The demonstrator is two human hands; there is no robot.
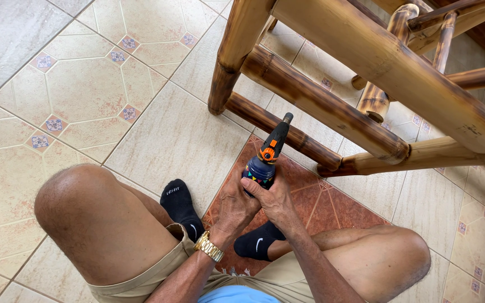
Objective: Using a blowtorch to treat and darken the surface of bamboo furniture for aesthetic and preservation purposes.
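The fingers (252,184) of both hands wrap closed around the dark blue body of a cordless drill (267,159). The left hand (235,207), with a gold watch (208,247) at its wrist, grips from the left; the right hand (277,203) clasps from the right and rear. The drill's black and orange nose points up and away, its tip touching or just short of a low bamboo rung (279,128) of a bamboo frame (388,62). Below lie black-socked feet (182,205) on the tiled floor (85,84).
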